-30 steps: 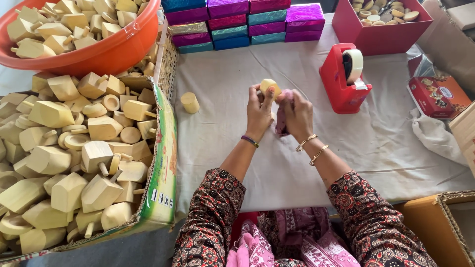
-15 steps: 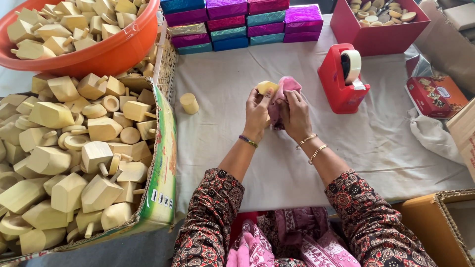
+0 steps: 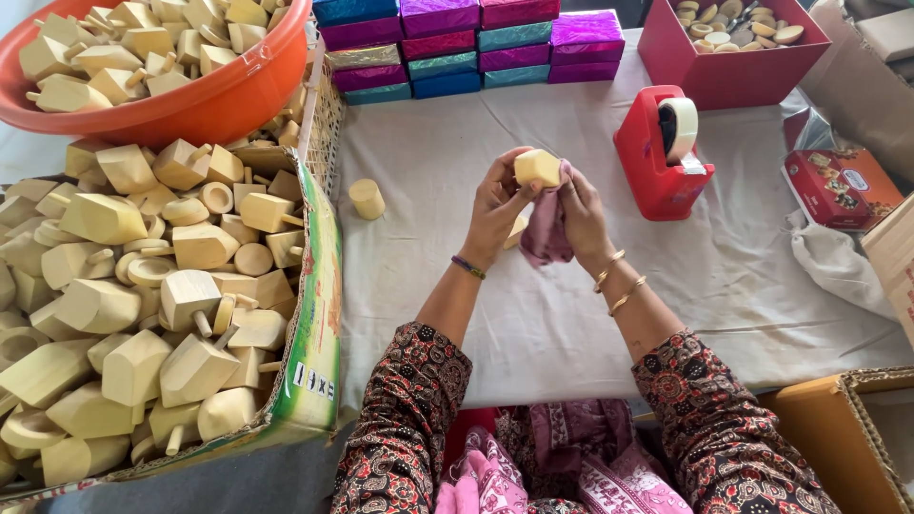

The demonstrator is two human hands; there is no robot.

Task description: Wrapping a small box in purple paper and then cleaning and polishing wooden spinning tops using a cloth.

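My left hand [image 3: 495, 205] holds a pale wooden block piece [image 3: 537, 167] up above the white cloth-covered table [image 3: 533, 314]. My right hand [image 3: 583, 214] grips a pink cloth [image 3: 546, 228] and presses it against the side of the block. Both hands meet at the middle of the table. A second small wooden piece [image 3: 515, 231] shows just under my left palm. A short wooden cylinder [image 3: 367, 199] stands alone on the table to the left of my hands.
A cardboard box [image 3: 319, 314] full of wooden tops fills the left, with an orange tub [image 3: 219, 100] of more pieces above it. Stacked shiny coloured boxes [image 3: 466, 43] line the back. A red tape dispenser [image 3: 659, 152] and a red box [image 3: 728, 71] stand at the right.
My hands have lifted the wooden block higher and turned it. The pink cloth moved from over the block down to its right side.
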